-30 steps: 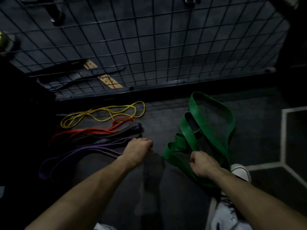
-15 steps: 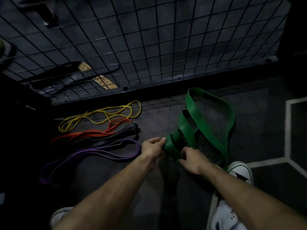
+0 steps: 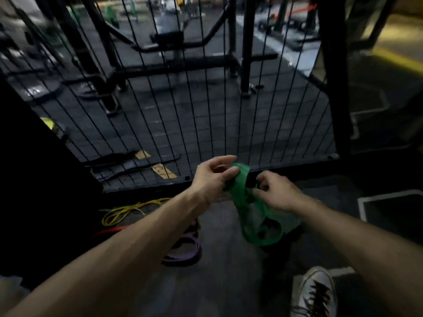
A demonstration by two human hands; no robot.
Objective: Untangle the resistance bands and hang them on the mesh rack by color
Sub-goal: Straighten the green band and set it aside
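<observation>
Both my hands hold the wide green resistance band (image 3: 242,200) up off the floor, just in front of the black mesh rack (image 3: 206,115). My left hand (image 3: 212,177) pinches its top loop, and my right hand (image 3: 274,193) grips a fold a little lower to the right. The band's loops hang down, blurred. On the floor at lower left lie a thin yellow band (image 3: 128,211), a red band (image 3: 109,230) and a purple band (image 3: 185,252), each partly hidden by my left forearm.
A dark block (image 3: 34,179) stands at the left. Behind the mesh are gym machine frames (image 3: 174,53) and black straps (image 3: 128,163) on the floor. A thick black post (image 3: 332,76) rises at the right. My white sneaker (image 3: 315,294) is at lower right.
Both hands lifted the green band off the floor and bunched it in front of the mesh. The view tilted upward, showing the gym behind the rack.
</observation>
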